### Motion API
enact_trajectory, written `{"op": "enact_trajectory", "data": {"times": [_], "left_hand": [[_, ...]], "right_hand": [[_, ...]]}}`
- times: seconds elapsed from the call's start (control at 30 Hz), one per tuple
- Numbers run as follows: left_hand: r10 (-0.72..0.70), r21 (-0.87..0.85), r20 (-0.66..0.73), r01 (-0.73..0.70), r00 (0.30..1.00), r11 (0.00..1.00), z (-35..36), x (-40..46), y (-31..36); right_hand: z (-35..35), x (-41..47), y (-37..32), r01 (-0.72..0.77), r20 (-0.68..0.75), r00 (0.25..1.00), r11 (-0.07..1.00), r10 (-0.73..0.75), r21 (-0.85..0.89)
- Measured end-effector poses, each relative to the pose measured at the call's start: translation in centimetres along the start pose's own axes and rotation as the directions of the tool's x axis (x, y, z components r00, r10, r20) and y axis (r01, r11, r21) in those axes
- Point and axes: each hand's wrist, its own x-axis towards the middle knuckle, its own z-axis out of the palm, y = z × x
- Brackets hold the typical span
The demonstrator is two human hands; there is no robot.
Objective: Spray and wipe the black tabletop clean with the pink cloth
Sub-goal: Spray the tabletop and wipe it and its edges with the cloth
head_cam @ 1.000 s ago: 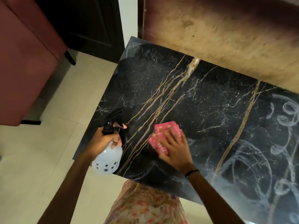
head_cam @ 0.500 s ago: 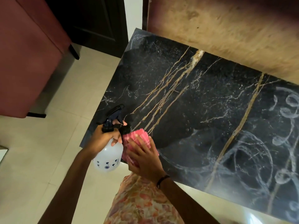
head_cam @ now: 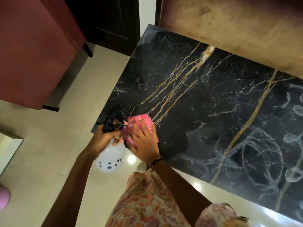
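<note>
Since a second ago, right hand (head_cam: 144, 141) has dragged pink cloth (head_cam: 140, 126) leftward, flat-palmed, beside left hand (head_cam: 106, 136) gripping spray bottle (head_cam: 111, 154); streaked counter (head_cam: 213, 112) lies rightward.

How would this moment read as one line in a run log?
phase: wiping | left hand: holds spray bottle off table edge | right hand: flat on pink cloth | black tabletop: swirl streaks at right
</note>
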Motion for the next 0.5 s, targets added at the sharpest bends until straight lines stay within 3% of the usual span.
{"op": "enact_trajectory", "data": {"times": [0.1,0.17,0.33,0.5], "left_hand": [[-0.016,-0.009,0.003,0.016,1.0,1.0,0.4,-0.6,-0.4],[-0.038,-0.031,0.015,0.039,0.999,0.999,0.8,-0.8,-0.5],[-0.047,-0.042,0.075,0.05,0.996,0.998,2.2,-0.9,-1.0],[-0.1,0.025,0.105,0.098,0.989,0.995,3.8,0.0,-0.9]], "right_hand": [[1.0,-4.2,0.2,0.103,0.014,0.994,0.994,-0.104,0.035],[1.1,-7.7,3.0,0.084,-0.008,0.996,0.996,-0.084,0.015],[-1.1,-12.4,13.8,-0.166,-0.022,0.986,0.981,0.165,-0.097],[-3.2,-5.9,17.6,-0.48,-0.096,0.875,0.877,0.475,-0.028]]}}
